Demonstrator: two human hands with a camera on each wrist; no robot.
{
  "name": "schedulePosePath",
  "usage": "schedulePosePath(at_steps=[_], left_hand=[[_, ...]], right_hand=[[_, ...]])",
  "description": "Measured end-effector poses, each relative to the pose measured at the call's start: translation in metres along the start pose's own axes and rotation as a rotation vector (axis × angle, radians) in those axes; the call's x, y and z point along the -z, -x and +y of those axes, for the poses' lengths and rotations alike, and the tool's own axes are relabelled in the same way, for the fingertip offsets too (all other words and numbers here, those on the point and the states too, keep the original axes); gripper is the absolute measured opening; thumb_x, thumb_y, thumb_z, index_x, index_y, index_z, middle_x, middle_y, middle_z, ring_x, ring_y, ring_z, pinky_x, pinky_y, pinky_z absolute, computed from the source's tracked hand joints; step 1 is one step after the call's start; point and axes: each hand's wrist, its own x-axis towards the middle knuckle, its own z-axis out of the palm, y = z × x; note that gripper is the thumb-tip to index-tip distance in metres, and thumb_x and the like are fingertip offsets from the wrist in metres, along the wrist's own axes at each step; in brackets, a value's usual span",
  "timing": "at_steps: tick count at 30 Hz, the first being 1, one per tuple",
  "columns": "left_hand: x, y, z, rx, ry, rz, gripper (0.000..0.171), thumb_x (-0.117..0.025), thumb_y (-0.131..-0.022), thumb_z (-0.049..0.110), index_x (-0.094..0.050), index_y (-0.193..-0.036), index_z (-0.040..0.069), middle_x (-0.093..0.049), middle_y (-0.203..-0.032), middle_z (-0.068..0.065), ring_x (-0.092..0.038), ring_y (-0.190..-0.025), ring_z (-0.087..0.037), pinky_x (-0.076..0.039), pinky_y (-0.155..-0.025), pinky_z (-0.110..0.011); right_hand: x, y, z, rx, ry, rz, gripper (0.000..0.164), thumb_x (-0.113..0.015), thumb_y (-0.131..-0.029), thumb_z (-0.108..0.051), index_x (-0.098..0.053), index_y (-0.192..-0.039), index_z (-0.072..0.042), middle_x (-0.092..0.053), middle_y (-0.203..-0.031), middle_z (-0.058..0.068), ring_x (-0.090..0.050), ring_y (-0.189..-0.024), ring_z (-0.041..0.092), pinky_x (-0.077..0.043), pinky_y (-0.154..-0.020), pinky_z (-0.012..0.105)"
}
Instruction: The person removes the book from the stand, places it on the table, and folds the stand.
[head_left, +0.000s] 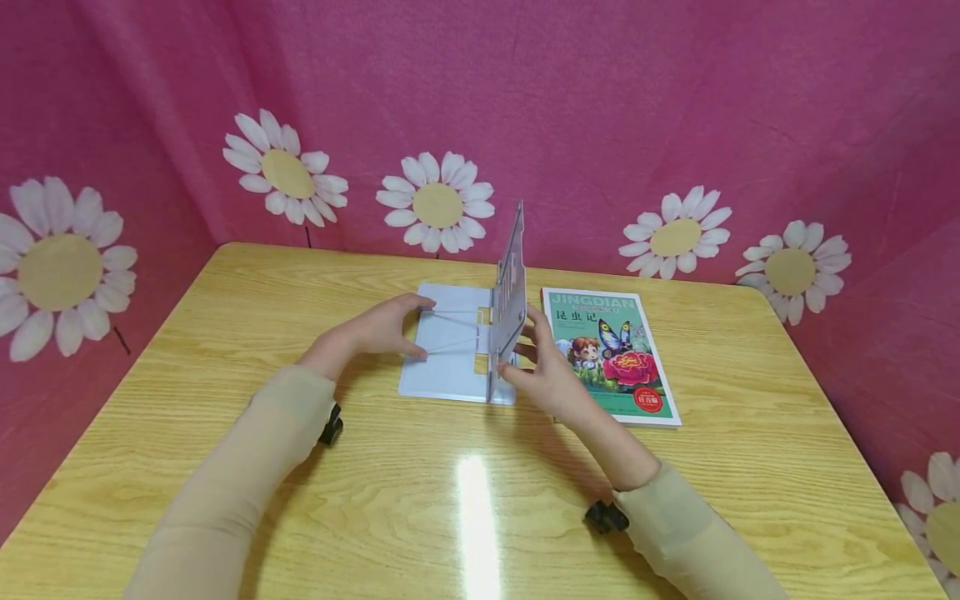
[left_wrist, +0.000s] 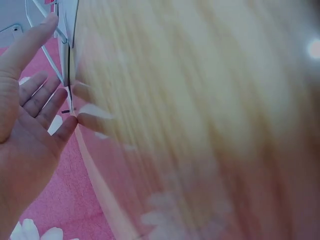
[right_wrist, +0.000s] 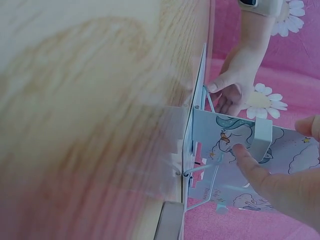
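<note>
Pale printed folding stand (head_left: 450, 329) on yellow wood-grain table (head_left: 375, 500): right hand (head_left: 553, 379), fingers spread, seemingly braces its raised panel (head_left: 512, 292); left hand (head_left: 381, 327), wide-spread at its left edge, likely steadies it; green illustrated paper book (head_left: 611, 358) lies just right of it.

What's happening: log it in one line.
left hand: at pale rectangular metal base plate; right hand: touching pale upright printed panel; green rectangular book: flat

The left hand (head_left: 378, 327) and right hand (head_left: 551, 377) are each holding thumb apart from fingers, both forearms (head_left: 258, 450) slanting inward.
</note>
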Motion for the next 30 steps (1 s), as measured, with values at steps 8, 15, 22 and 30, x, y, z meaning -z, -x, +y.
schedulePosePath(at_steps=[8,15,22,30], left_hand=[[0.0005,-0.0005,-0.0007,-0.013,0.021,-0.001,0.080,-0.081,-0.074,0.021,-0.040,-0.140,0.003,-0.042,-0.144,-0.012,-0.032,-0.137,-0.027,-0.022,-0.115,-0.040],[0.0004,-0.0012,0.0008,-0.003,0.018,0.000,0.080,-0.082,-0.073,0.021,-0.040,-0.140,0.003,-0.043,-0.144,-0.012,-0.032,-0.137,-0.027,-0.023,-0.115,-0.040],[-0.0013,-0.0050,-0.0042,0.004,-0.011,-0.002,0.080,-0.082,-0.073,0.025,-0.041,-0.140,0.005,-0.043,-0.143,-0.010,-0.033,-0.137,-0.026,-0.023,-0.115,-0.039],[-0.0005,-0.0056,-0.0026,-0.010,-0.032,-0.007,0.080,-0.083,-0.072,0.025,-0.043,-0.138,0.004,-0.045,-0.142,-0.011,-0.034,-0.136,-0.026,-0.025,-0.115,-0.039]], right_hand=[[0.0001,-0.0008,-0.0005,-0.019,0.012,0.003,0.087,-0.061,-0.085,0.000,-0.009,-0.149,-0.027,-0.031,-0.145,0.023,-0.040,-0.129,0.043,-0.042,-0.097,0.054],[-0.0001,-0.0013,-0.0001,-0.017,0.013,0.006,0.086,-0.062,-0.085,0.001,-0.010,-0.149,-0.026,-0.032,-0.144,0.023,-0.041,-0.128,0.043,-0.043,-0.097,0.053],[0.0000,-0.0006,-0.0004,-0.019,0.014,0.002,0.087,-0.061,-0.085,-0.001,-0.009,-0.149,-0.029,-0.032,-0.145,0.022,-0.041,-0.128,0.042,-0.043,-0.097,0.053],[0.0000,-0.0003,0.0000,-0.022,0.009,0.000,0.087,-0.062,-0.086,0.000,-0.009,-0.149,-0.029,-0.031,-0.145,0.021,-0.041,-0.129,0.042,-0.043,-0.097,0.052]])
